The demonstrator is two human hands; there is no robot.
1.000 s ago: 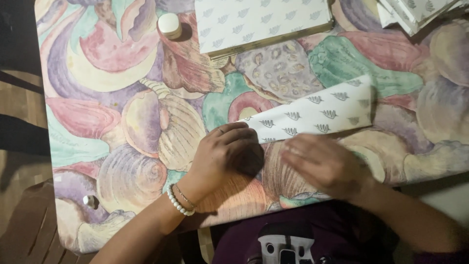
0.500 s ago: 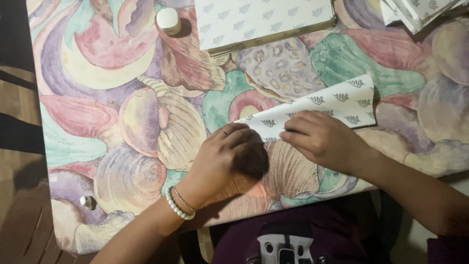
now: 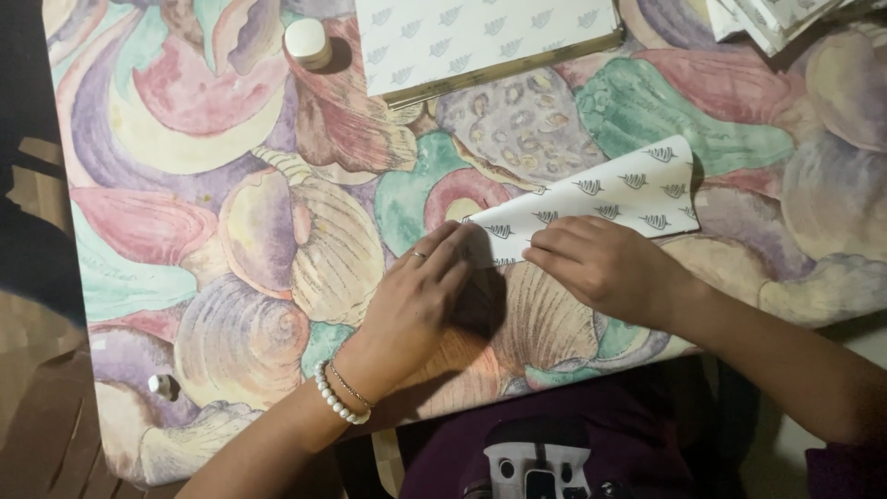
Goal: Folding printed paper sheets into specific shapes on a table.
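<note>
Folded patterned paper (image 3: 591, 199) lies on the shell-print surface (image 3: 231, 231), long axis running from its lower-left tip up to the right. Both hands lie flat, palms down, gripping nothing. Left hand (image 3: 420, 296) presses the pointed tip; right hand (image 3: 601, 263) covers the lower edge, nearer the paper's middle.

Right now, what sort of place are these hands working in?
Likely a home craft table: a shell-print tablecloth, both hands folding a patterned paper sheet, a stack of matching paper, wooden floor beside it.
</note>
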